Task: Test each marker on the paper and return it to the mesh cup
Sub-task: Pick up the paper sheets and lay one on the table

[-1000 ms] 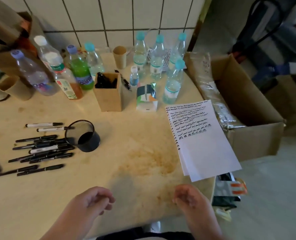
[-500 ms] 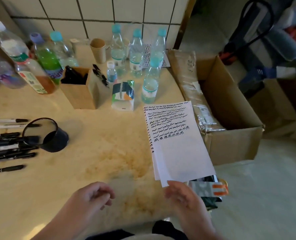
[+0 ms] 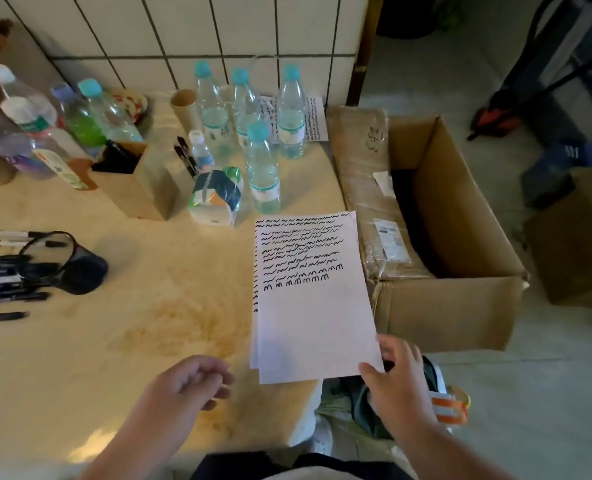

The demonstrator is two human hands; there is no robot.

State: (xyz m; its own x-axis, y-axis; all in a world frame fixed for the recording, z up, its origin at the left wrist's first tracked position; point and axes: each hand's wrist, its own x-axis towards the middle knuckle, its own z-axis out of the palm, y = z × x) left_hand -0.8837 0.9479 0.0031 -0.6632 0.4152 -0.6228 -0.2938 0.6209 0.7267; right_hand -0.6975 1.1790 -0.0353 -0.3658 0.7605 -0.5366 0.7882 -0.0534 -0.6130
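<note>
A white paper sheet [image 3: 313, 299], its upper half covered in black squiggles, lies on the table's right part and overhangs the near edge. My right hand [image 3: 400, 386] pinches its near right corner between thumb and fingers. Over the table's near edge hovers my left hand [image 3: 187, 386], fingers loosely curled and holding nothing. At the left, the black mesh cup [image 3: 76, 268] lies on its side. Several black markers [image 3: 3, 275] are spread flat beside and behind it, partly cut off by the frame's left edge.
Water bottles [image 3: 261, 168], a tissue pack [image 3: 216, 195] and a cardboard pen box [image 3: 135, 178] stand at the back of the beige table [image 3: 132, 323]. An open cardboard carton [image 3: 436, 237] sits just right of the table. Bags lie on the floor beyond.
My view has swung right, shifting the cup and markers to the frame's left. My right hand has moved forward and right to the paper's near corner and taken hold of it. My left hand stays put.
</note>
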